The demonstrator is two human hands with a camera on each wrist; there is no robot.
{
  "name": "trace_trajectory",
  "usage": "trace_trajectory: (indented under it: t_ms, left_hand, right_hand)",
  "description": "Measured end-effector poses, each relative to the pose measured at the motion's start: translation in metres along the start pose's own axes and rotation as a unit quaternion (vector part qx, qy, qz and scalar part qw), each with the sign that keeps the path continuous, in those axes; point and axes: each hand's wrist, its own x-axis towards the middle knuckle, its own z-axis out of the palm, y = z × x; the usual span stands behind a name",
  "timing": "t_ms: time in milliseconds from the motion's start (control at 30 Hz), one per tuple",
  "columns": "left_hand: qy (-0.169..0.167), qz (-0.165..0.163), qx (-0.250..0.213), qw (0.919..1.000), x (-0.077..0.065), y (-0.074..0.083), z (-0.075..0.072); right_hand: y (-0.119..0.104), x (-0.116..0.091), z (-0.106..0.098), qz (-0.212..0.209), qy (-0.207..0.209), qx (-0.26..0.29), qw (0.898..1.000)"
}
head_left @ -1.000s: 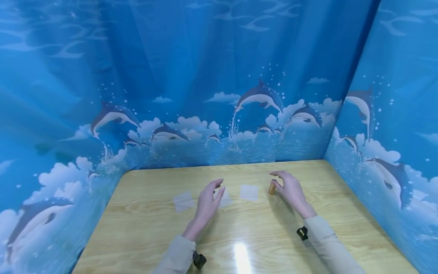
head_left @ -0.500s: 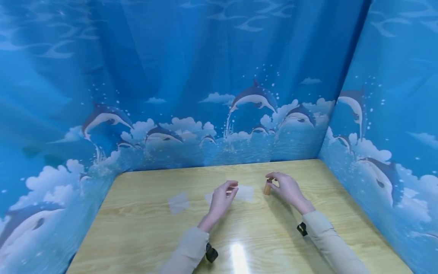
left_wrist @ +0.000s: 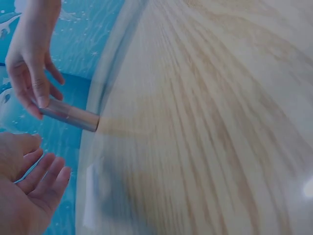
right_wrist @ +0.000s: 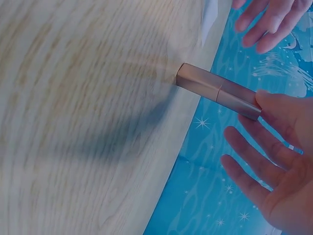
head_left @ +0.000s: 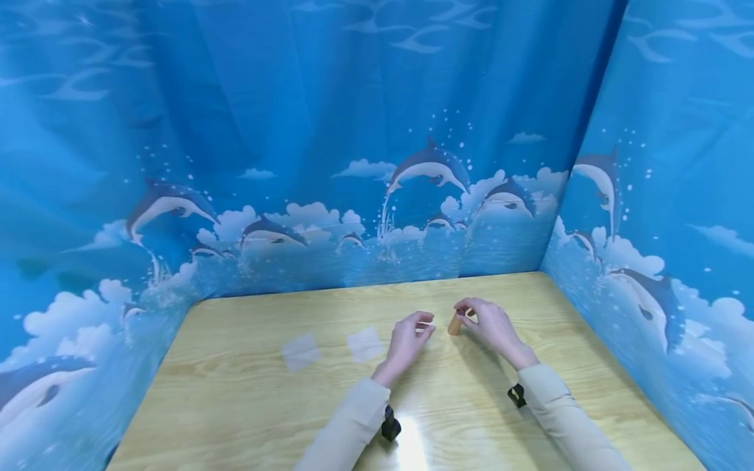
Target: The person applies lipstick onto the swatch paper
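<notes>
My right hand (head_left: 490, 327) pinches the top end of a shiny copper-coloured lipstick tube (head_left: 455, 324) between thumb and finger. In the right wrist view the tube (right_wrist: 215, 90) is straight-sided with a seam partway along, its lower end right at the tabletop; the other fingers are spread. My left hand (head_left: 408, 341) hovers to the left of the tube, fingers loosely bent and nothing in them. In the left wrist view the left palm (left_wrist: 29, 181) faces the tube (left_wrist: 71, 115). The left hand mostly hides a white square sheet (left_wrist: 91, 196) beneath it.
Two more thin white squares lie left of the left hand, a nearer one (head_left: 364, 345) and a farther one (head_left: 301, 352). The wood-grain table (head_left: 235, 405) meets a blue dolphin-print curtain (head_left: 330, 196) at its back and sides.
My left hand has moved right, from over the middle white square to over the rightmost one beside the tube. The right hand has closed its pinch on the tube's top. The head view has turned slightly.
</notes>
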Motion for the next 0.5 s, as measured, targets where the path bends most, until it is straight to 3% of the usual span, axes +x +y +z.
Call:
trace_trajectory:
  t_ms: [267,500]
  left_hand:
    - [-0.016,-0.017,0.016,0.9996,0.013,0.001,0.028]
    - [-0.033,-0.022,0.056,0.9976,0.023,0.003,0.042]
  right_hand:
    - [0.003,-0.006,-0.004,0.009,0.000,0.011,1.000]
    - [0.009,-0.014,-0.004,0.024,0.001,0.025,0.999]
